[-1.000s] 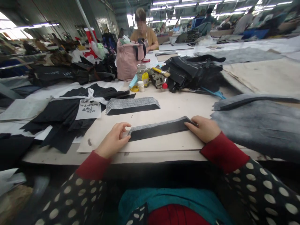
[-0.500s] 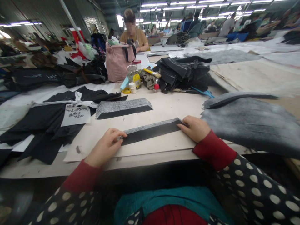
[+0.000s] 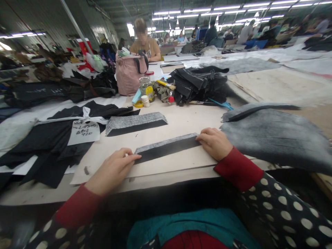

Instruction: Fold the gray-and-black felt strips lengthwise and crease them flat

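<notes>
A black strip [image 3: 168,147] with a grey fuzzy upper edge lies slanted on the pale board [image 3: 181,121] in front of me. My left hand [image 3: 116,166] is at its left end, fingertips pressed together on the black corner. At the other end, my right hand [image 3: 214,141] pinches the strip's upper right corner between thumb and fingers. Just beyond lies a stack of similar grey and black strips [image 3: 137,122], touched by neither hand.
Tied black fabric pieces [image 3: 49,138] with a paper tag [image 3: 84,132] lie left. Grey fabric [image 3: 269,135] lies right. Behind are a pink bag [image 3: 128,76], a glass jar [image 3: 146,89], a brush [image 3: 166,84] and black scraps [image 3: 192,83]. A person [image 3: 145,46] works beyond.
My left hand has shifted slightly left and down, its forefinger now straighter along the strip's corner. More of the strip's grey left end shows. My right hand remains at the right end.
</notes>
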The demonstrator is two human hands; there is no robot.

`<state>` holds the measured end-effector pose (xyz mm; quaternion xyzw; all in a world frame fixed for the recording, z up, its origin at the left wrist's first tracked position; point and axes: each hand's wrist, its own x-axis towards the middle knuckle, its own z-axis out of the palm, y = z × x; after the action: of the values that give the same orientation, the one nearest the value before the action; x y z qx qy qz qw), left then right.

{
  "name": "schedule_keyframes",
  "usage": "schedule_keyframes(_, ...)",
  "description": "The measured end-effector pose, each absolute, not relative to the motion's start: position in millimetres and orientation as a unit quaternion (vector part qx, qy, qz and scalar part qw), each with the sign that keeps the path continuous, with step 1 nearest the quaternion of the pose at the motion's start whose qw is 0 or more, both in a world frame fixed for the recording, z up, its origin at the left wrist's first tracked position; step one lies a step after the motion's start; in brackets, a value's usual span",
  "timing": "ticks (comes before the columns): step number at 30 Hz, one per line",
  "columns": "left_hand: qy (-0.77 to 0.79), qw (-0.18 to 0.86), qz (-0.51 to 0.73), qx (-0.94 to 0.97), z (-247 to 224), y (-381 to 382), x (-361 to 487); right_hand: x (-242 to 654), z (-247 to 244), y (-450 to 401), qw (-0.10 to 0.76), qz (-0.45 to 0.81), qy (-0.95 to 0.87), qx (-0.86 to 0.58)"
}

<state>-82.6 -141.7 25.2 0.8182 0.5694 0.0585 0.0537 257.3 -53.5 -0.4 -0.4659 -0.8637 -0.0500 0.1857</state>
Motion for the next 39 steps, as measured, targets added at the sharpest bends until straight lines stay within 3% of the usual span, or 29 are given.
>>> schedule_keyframes(5,0.593,-0.041,0.061,0.802,33,-128,-79,250,5,-69,0.161,-0.042,-0.880,-0.445)
schedule_keyframes(9,0.586,-0.085,0.117,0.798,34,-121,-40,221,5,-82,0.206,-0.047,-0.890,-0.403)
schedule_keyframes(15,0.514,-0.027,0.122,0.849,8,-112,9,173,-13,-95,0.204,-0.034,-0.914,-0.348)
schedule_keyframes(20,0.519,-0.021,0.090,0.850,5,-111,-26,219,-19,-94,0.187,-0.049,-0.896,-0.400)
schedule_keyframes(25,0.502,-0.036,0.030,0.864,37,-111,-34,268,-4,-88,0.208,-0.072,-0.854,-0.471)
schedule_keyframes(31,0.422,-0.045,0.040,0.904,87,-98,37,284,10,-74,0.218,-0.062,-0.812,-0.538)
schedule_keyframes(39,0.307,0.077,0.078,0.945,24,-53,96,277,0,-71,0.179,0.011,-0.832,-0.526)
